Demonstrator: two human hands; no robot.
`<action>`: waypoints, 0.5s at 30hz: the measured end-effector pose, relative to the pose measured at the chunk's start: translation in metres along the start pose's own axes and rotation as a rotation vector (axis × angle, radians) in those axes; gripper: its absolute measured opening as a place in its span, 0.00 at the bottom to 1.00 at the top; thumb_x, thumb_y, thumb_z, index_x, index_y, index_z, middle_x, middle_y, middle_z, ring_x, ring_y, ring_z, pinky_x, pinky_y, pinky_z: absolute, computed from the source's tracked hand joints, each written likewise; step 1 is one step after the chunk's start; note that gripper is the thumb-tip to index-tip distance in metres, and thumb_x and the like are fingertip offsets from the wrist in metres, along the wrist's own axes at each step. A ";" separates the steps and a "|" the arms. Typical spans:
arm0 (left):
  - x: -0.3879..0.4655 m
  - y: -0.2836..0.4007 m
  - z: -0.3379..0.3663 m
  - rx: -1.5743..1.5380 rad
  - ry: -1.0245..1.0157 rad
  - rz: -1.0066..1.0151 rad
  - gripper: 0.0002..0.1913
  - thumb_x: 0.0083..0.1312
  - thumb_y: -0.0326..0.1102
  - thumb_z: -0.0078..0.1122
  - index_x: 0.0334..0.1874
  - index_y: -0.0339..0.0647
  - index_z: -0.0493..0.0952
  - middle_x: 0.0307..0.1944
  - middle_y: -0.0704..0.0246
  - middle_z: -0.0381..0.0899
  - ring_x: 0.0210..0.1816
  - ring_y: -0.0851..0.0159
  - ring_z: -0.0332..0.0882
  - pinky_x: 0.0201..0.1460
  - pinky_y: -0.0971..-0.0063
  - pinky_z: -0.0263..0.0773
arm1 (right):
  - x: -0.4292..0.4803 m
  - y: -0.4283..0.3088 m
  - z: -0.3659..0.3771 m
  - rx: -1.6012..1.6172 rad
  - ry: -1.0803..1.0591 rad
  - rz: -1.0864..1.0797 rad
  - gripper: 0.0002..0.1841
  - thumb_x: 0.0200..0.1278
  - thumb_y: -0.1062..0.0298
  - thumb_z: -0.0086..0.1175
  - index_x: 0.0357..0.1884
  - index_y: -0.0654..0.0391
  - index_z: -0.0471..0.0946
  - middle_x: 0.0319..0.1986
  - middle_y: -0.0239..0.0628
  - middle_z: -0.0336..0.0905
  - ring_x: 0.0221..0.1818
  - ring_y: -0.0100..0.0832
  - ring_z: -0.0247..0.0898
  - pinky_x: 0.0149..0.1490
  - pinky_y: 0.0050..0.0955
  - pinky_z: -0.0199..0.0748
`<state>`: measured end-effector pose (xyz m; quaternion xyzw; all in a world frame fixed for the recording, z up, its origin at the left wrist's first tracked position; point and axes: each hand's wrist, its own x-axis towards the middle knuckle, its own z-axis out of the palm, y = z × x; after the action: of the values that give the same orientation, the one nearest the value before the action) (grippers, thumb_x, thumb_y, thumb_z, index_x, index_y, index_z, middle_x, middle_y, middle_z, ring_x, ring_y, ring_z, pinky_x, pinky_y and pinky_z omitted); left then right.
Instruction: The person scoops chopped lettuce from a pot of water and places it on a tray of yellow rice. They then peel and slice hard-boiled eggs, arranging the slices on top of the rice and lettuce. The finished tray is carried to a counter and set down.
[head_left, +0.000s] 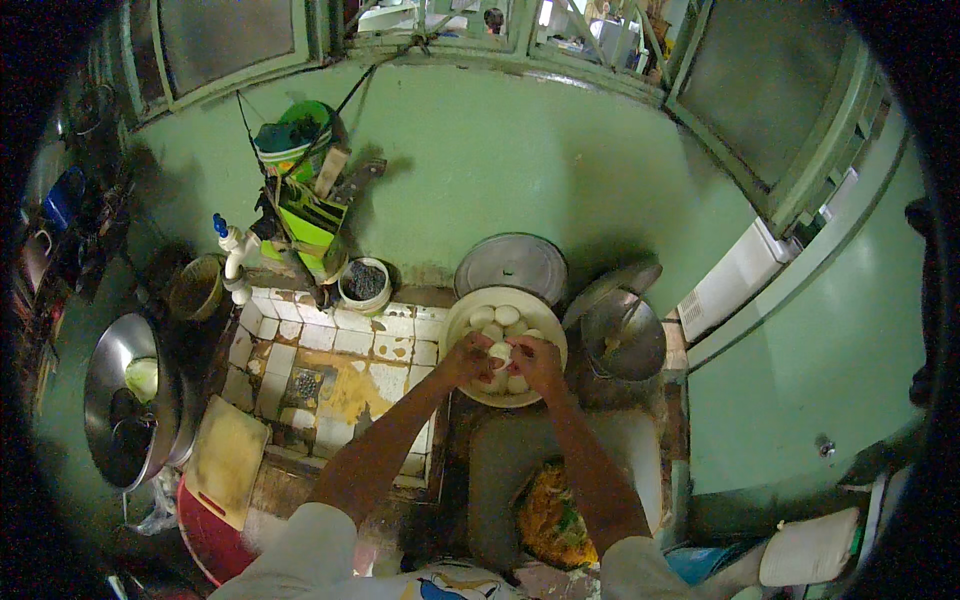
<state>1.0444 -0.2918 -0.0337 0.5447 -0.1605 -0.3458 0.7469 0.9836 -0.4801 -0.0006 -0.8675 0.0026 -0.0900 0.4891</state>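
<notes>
My left hand (474, 358) and my right hand (534, 360) meet over a cream-coloured bowl (454, 324). Between their fingertips they hold one white round piece (500, 352). Several smooth white rounds (507, 315) lie in the bowl behind and below my hands; boiled eggs or dough balls, I cannot tell which. My fingers hide part of the bowl's contents. Beneath my right forearm, on a grey board or tray (499, 465), lies a round dish of orange-brown food (551, 517) with some green in it.
Left of the bowl is a tiled sink (349, 341) with a tap (236, 255). A metal lid (511, 266) leans on the wall behind; a metal pan (624, 345) stands to the right. A cutting board (225, 461) rests over a red tub (206, 536), near a steel basin (112, 375).
</notes>
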 end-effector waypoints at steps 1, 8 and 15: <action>-0.003 0.002 0.001 -0.010 -0.012 0.024 0.24 0.57 0.34 0.72 0.49 0.44 0.66 0.35 0.65 0.79 0.28 0.68 0.80 0.29 0.72 0.80 | -0.001 -0.001 0.000 0.066 -0.008 -0.015 0.12 0.61 0.76 0.53 0.46 0.66 0.79 0.30 0.43 0.82 0.27 0.28 0.81 0.33 0.26 0.82; -0.012 0.018 0.009 -0.052 0.020 -0.062 0.24 0.59 0.35 0.69 0.55 0.42 0.67 0.42 0.64 0.79 0.32 0.66 0.82 0.35 0.72 0.80 | -0.004 0.009 0.002 0.274 0.040 0.100 0.14 0.63 0.74 0.52 0.50 0.64 0.78 0.35 0.41 0.81 0.33 0.28 0.80 0.36 0.28 0.83; 0.002 0.013 0.013 0.219 0.049 -0.053 0.30 0.60 0.36 0.67 0.63 0.38 0.65 0.44 0.64 0.81 0.43 0.61 0.81 0.46 0.65 0.80 | 0.002 0.001 0.000 0.116 -0.027 -0.043 0.15 0.70 0.65 0.50 0.55 0.57 0.77 0.38 0.37 0.78 0.36 0.24 0.75 0.37 0.24 0.81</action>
<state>1.0424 -0.2998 -0.0176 0.6355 -0.1645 -0.3322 0.6773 0.9853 -0.4805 -0.0008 -0.8387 -0.0277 -0.0890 0.5365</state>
